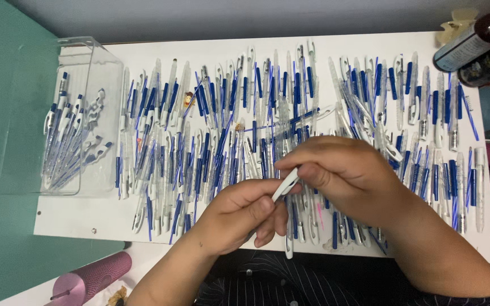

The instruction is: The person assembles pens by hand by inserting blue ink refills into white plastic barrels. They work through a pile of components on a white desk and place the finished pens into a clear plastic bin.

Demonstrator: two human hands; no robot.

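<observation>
White table [103, 218], both hands [290, 192] holding a pen [286, 185]

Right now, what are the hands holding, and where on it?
Both hands share one white pen: the right hand pinches its upper end with fingertips, the left hand grips its lower part.

Left hand [239, 212] and right hand [341, 170]: bare, no rings or watch. Forearms uncovered. Torso at lower frame: dark garment [267, 286] with thin pale pinstripes.
</observation>
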